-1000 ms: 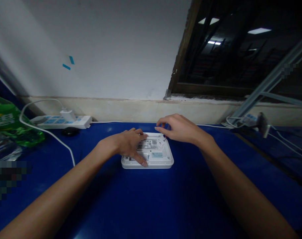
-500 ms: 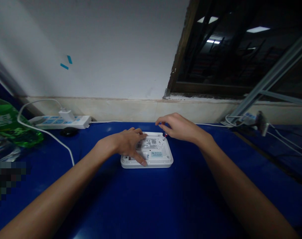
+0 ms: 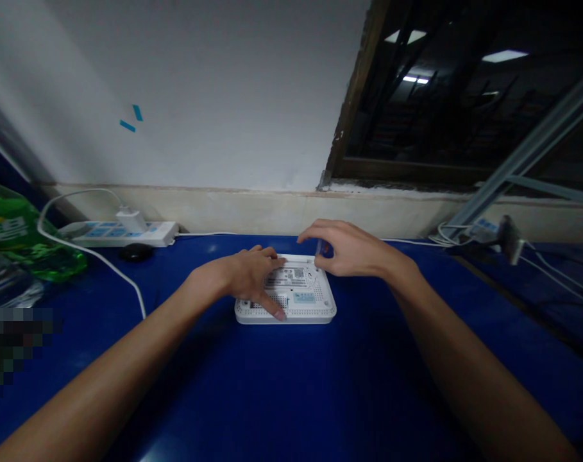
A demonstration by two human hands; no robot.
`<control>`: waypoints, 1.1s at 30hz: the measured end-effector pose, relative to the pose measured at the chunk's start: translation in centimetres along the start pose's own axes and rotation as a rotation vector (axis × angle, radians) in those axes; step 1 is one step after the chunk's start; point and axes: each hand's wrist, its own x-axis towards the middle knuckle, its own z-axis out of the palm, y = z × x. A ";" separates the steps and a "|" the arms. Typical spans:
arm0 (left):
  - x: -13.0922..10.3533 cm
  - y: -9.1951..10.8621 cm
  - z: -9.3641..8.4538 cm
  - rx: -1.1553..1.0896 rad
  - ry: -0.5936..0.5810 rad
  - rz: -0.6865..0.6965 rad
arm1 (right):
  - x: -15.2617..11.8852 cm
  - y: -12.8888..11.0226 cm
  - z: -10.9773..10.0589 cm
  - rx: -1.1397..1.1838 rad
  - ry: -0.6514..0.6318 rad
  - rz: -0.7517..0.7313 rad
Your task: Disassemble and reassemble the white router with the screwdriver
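Observation:
A white plastic device (image 3: 304, 309) with vent holes and printed labels lies flat on the blue table (image 3: 281, 391). My left hand (image 3: 255, 276) rests on its left part, thumb and fingers spread over the surface. Above the device's back right corner, my right hand (image 3: 344, 247) is curled with thumb and fingers around a small, partly see-through tool handle (image 3: 323, 248) with some red in it. The tool's lower end is hidden behind the thumb.
At the left are a green bottle (image 3: 19, 237), a white power strip (image 3: 163, 234) with a plugged charger, its white cable and a black mouse (image 3: 136, 252). Cables and a phone-like object (image 3: 511, 240) stand at the right, near a metal frame (image 3: 522, 151).
My right hand has lowered its thumb toward the device's corner, its fingers now around the tool handle. My left hand keeps its place on the device. The view has shifted slightly.

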 end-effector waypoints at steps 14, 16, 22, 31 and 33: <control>-0.1 0.0 0.0 -0.029 0.015 -0.001 | 0.2 0.7 0.3 0.169 -0.069 0.046; -0.1 -0.1 0.0 -0.034 0.017 0.006 | 0.3 0.7 0.1 0.186 -0.061 0.041; 0.0 -0.1 0.0 -0.026 0.018 0.009 | -0.1 0.4 -1.5 0.206 -0.014 0.039; 0.1 -0.3 0.1 -0.065 0.114 0.096 | -0.8 1.1 -2.7 0.223 0.058 0.090; 0.6 0.4 0.4 -0.116 0.226 0.154 | -1.0 1.2 -3.2 0.231 0.082 0.097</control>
